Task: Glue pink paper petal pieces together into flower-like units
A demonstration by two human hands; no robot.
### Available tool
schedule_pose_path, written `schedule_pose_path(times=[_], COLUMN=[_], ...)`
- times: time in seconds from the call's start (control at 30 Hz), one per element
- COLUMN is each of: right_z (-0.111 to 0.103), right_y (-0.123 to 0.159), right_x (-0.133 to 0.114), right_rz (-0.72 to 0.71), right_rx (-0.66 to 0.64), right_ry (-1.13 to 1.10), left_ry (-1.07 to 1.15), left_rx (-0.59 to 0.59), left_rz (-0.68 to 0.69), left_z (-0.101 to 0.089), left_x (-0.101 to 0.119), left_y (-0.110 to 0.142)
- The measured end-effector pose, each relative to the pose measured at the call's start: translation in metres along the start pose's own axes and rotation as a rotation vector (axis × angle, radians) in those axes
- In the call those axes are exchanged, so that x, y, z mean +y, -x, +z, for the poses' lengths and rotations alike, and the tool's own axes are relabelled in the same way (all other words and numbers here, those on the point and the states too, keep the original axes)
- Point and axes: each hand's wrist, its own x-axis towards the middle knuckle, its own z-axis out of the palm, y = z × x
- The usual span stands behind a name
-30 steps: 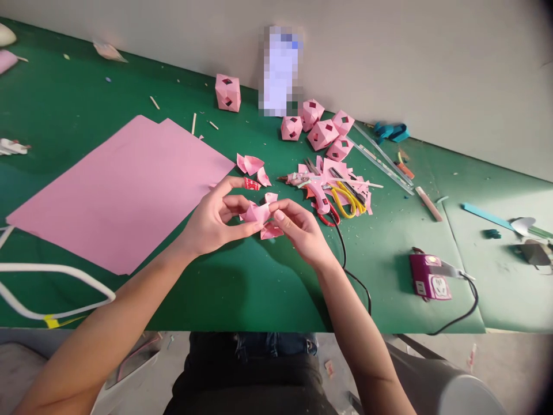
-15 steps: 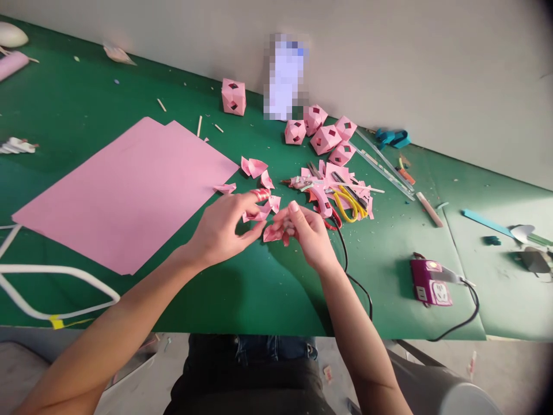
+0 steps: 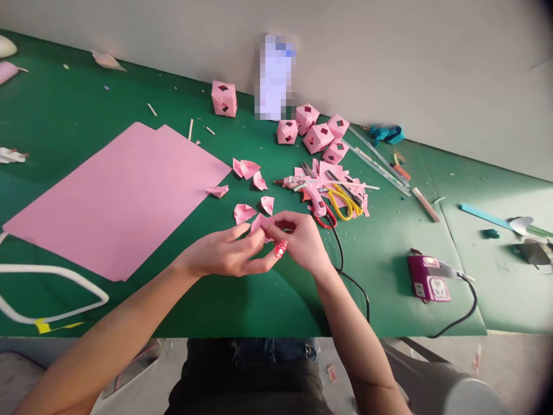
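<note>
Between my two hands is a small folded pink paper piece [image 3: 261, 222], pinched by the fingers of both. My left hand [image 3: 228, 251] comes at it from the left; one of its fingers wears a red patterned wrap [image 3: 280, 249]. My right hand [image 3: 302, 239] holds the piece from the right, its fingertips partly hiding it. Just beyond lie a curled pink paper piece [image 3: 244, 214] and a smaller one [image 3: 267, 205]. Further off are more folded pieces [image 3: 248, 169]. A large pink paper sheet [image 3: 116, 202] lies flat to the left.
A pink glue gun [image 3: 313, 193] rests with yellow-handled scissors [image 3: 341, 204] on paper scraps. Several pink paper polyhedra [image 3: 318, 138] stand near the wall, beside a blurred phone [image 3: 275, 78]. A purple power socket [image 3: 430, 279] sits right; a white frame [image 3: 56, 268] lies left.
My left hand has moved down and right to meet my right hand, and both now grip a folded paper piece. The view has shifted slightly, moving the scene left.
</note>
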Motion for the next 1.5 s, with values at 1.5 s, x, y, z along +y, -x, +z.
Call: schedule_pose_path(times=[1.5], right_z=[-0.054], right_y=[-0.056], right_x=[0.066], right_rz=[-0.129], right_rx=[0.761], right_ry=[1.057], left_ry=[0.706], left_rx=[0.082], left_rz=[-1.531], left_z=[0.023], left_x=[-0.013], left_y=[-0.018])
